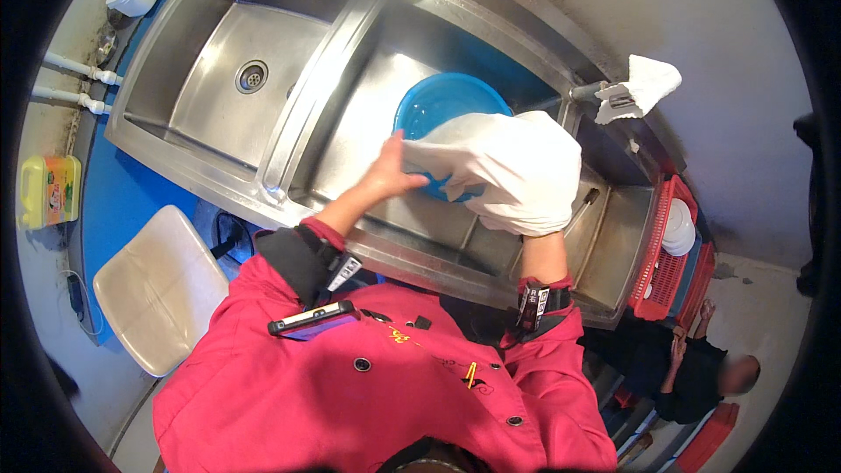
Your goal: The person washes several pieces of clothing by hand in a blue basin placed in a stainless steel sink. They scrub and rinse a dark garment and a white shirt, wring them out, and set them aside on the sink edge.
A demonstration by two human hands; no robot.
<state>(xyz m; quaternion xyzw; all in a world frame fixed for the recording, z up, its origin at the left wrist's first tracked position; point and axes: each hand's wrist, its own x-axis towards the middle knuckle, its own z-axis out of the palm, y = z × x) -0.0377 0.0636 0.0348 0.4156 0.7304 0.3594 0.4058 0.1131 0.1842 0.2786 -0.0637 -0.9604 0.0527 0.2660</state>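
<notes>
A white cloth (519,157) stretches between my hands above a blue plastic basin (453,93) that appears to hold water. The basin stands in the right-hand bowl of a stainless steel sink (348,157), and the cloth covers part of it. My left hand (384,171) holds the cloth's left edge, with the thumb spread toward the basin. Bunched cloth drapes over my right hand and hides its fingers; only the right wrist (544,256) shows below it.
A second sink bowl (263,39) with a drain lies left. On the right are a pipe end with white paper (647,89), a red basket (657,256) and stacked white dishes (679,226). A chair (161,289) stands at left. Another person (690,374) is at lower right.
</notes>
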